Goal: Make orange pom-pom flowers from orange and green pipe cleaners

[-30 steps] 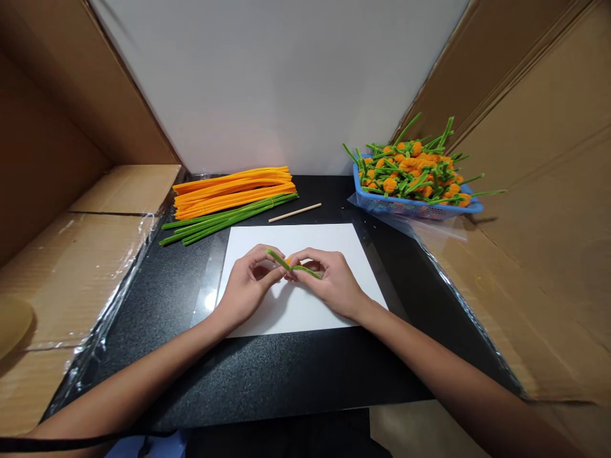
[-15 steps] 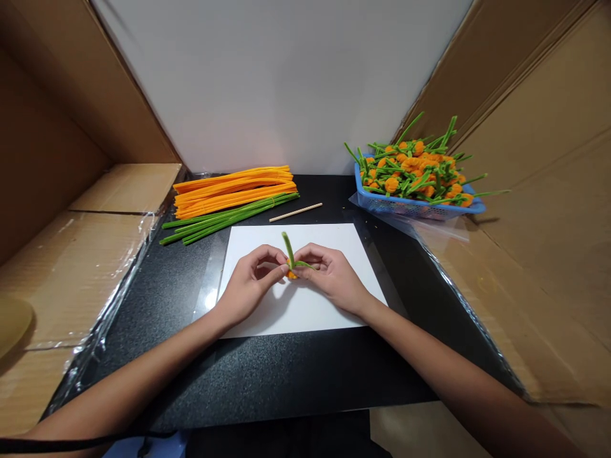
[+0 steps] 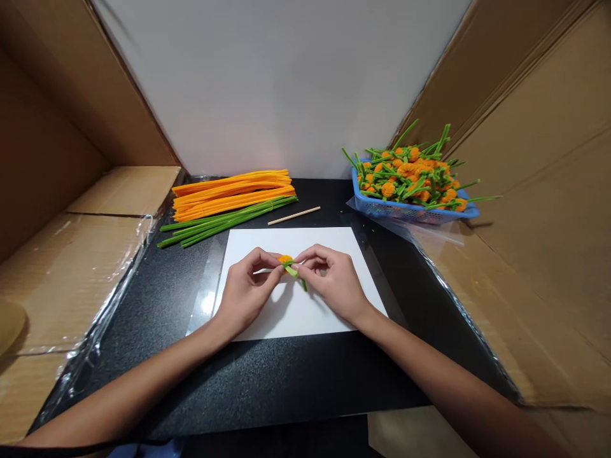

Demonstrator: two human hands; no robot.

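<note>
Between my two hands, above a white sheet of paper (image 3: 267,321), is a small pipe-cleaner pumpkin (image 3: 286,259) with an orange fuzzy body and green ends. My left hand (image 3: 248,283) pinches its left side between thumb and index finger. From the other side, my right hand (image 3: 329,277) is closed, thumb and index finger pinching at the green pipe cleaner (image 3: 291,271). One green end points down toward the paper, below my right fingertips. Fingers partly cover where the green joins the orange.
Behind the paper lie orange pipe cleaners (image 3: 233,194), green pipe cleaners (image 3: 224,221) and a thin wooden stick (image 3: 293,215). A blue basket (image 3: 401,210) at the back right is heaped with similar orange-and-green pieces. Cardboard walls (image 3: 539,210) flank the black table (image 3: 229,381).
The pumpkin has been turned over: its green end stood upright before, and now the orange body is on top with the green pointing down. Both hands stay over the paper.
</note>
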